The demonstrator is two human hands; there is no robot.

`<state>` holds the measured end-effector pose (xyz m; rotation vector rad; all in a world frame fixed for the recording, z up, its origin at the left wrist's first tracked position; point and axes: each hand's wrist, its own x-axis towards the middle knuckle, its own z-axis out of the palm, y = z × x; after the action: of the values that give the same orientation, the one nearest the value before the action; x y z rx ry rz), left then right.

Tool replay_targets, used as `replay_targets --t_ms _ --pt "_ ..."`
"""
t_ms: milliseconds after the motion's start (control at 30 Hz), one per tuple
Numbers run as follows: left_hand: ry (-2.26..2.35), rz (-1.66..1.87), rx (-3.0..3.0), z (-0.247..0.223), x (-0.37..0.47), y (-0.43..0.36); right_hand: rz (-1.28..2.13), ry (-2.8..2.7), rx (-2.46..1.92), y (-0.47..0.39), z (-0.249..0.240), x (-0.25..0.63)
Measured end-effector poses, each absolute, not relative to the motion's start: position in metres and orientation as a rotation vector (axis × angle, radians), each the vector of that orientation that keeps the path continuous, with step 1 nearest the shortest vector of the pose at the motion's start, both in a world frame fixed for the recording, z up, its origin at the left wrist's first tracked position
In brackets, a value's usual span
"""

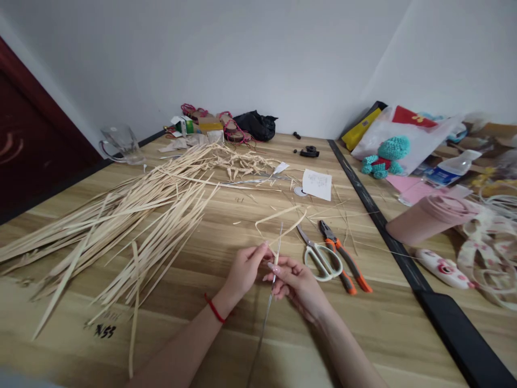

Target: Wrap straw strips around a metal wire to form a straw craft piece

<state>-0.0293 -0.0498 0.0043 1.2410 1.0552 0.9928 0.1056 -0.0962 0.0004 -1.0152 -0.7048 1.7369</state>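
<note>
Near the table's front middle, my two hands meet, both closed. My left hand (245, 269) pinches a thin pale strip (278, 214), like split bamboo or straw, bent into an angle beyond the fingertips. In my right hand (299, 285) is a thin metal wire (266, 315), which points up past the fingers and trails down toward the table's near edge. The strip crosses the wire at the fingertips; whether it is wrapped around it I cannot tell. White-handled scissors (312, 247) and orange-and-grey pliers (350, 263) lie just right of my right hand.
A large pile of pale strips (121, 215) covers the left side. Further back are a glass mug (123, 143), a black plastic bag (256, 125) and a written paper note (317, 185). At right lie a pink roll (428, 218), a crocheted doll (393, 148) and a bottle (450, 168).
</note>
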Motion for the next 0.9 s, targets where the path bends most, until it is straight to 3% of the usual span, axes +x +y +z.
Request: replay_targets --t_ms 267,900 --pt "1.239 1.121 1.449 0.0117 -0.0366 -0.0505 1.669 -0.83 -1.046 -0.0967 0.0005 0.1106" --pt "0.913 0.817 1.139 0.0133 -0.0342 -0.0492 1.538 -0.836 -1.072 -0.096 -0.0019 0.1126"
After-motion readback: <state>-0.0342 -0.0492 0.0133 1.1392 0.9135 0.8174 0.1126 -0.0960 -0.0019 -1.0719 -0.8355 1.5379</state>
